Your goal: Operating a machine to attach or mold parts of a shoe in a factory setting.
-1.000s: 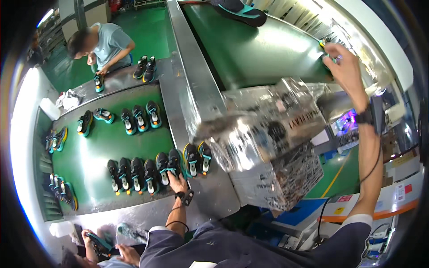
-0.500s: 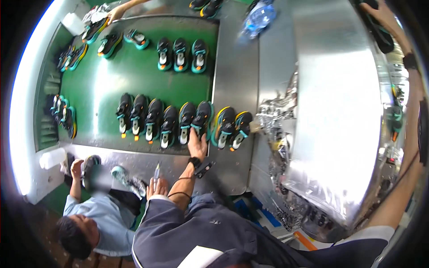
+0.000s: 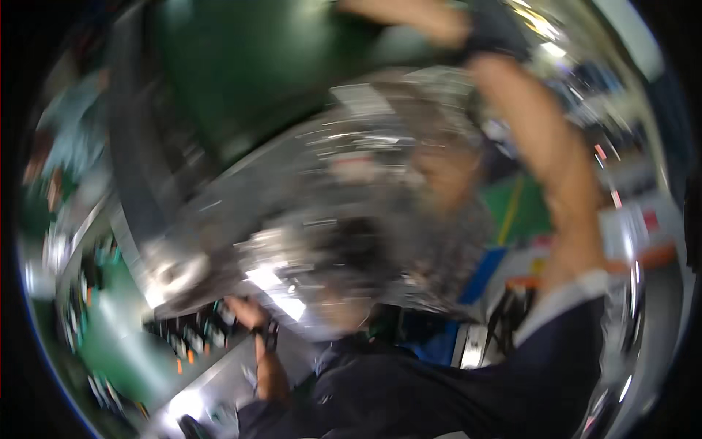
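Observation:
Motion smears most of the head view. At the lower left, my left hand (image 3: 250, 313), with a dark band on its wrist, is beside the right end of a row of dark shoes (image 3: 194, 338) with teal and orange parts. Its fingertips point toward the shoes, but blur hides whether they grip one. My right arm rises along the right side, and my right hand (image 3: 409, 16) reaches the top edge over a dark green surface (image 3: 234, 73). A dark band is around that wrist. The right fingers are blurred and partly out of view, so any held thing cannot be made out.
Between my arms lies a blurred grey metal surface (image 3: 245, 194) with shiny, crumpled-looking material (image 3: 351, 154). A green work surface (image 3: 139, 358) bears the shoes at lower left. A person in light blue (image 3: 77, 135) is at the far left. Blue strips (image 3: 482, 276) are at right.
The whole view has swung toward my right, so the shoe row now appears at lower left. My right hand, earlier at a dark shoe at upper right, now appears at top centre.

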The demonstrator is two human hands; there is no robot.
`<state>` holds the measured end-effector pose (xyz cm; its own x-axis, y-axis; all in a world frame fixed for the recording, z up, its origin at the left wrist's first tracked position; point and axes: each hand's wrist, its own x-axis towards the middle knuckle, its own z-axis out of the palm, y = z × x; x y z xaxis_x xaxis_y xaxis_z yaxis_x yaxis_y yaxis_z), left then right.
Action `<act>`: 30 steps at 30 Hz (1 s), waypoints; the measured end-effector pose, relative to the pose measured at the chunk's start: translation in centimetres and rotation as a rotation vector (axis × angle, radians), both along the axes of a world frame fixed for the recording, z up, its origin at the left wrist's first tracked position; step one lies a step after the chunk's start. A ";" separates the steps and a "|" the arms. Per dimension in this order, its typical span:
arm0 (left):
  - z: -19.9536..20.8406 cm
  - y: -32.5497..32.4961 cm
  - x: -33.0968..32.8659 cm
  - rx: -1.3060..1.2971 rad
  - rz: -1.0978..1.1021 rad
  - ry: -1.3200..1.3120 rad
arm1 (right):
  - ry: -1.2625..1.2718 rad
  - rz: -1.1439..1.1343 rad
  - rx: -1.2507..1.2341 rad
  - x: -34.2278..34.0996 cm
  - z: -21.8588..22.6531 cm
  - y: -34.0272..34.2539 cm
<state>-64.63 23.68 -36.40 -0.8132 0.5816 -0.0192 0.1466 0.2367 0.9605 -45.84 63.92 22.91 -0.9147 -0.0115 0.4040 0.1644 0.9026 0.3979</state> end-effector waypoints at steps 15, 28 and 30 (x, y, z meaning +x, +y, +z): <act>32.3 1.0 19.3 0.199 -1.469 -1.114 | 0.904 -0.436 -0.510 19.5 8.2 -17.9; 38.0 -9.7 44.2 -0.488 -2.231 -1.943 | 1.220 -0.886 -0.516 41.5 -5.8 -60.7; 38.6 -14.5 47.0 -0.541 -2.119 -1.628 | 1.323 -0.998 -0.371 44.4 -9.4 -67.8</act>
